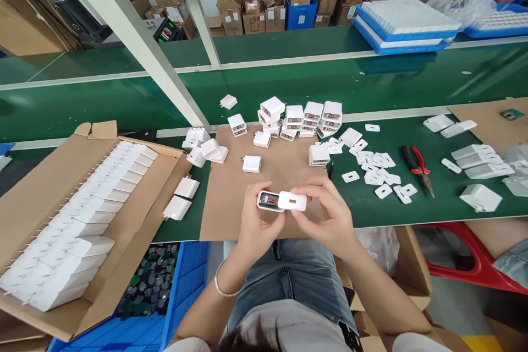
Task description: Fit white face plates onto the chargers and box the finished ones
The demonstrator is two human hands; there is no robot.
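My left hand (259,219) grips a white charger housing (259,201) whose open end faces me, with a circuit board and a red part inside. Between thumb and fingers of my right hand (328,212) is a white end cap (293,201) with a small slot. The cap overlaps the right side of the housing's opening. Both are held above a brown cardboard sheet (225,203). A lone charger (251,164) lies just beyond my left hand. Stacked chargers (294,115) with open ends stand further back. Loose end caps (373,176) are scattered to the right.
A cardboard box (165,176) of chargers in rows stands at left, above a blue crate (185,286) of circuit boards. Red-handled pliers (418,168) lie on the green table right of the caps. More white housings (480,198) sit further right, near another person's arm (487,236).
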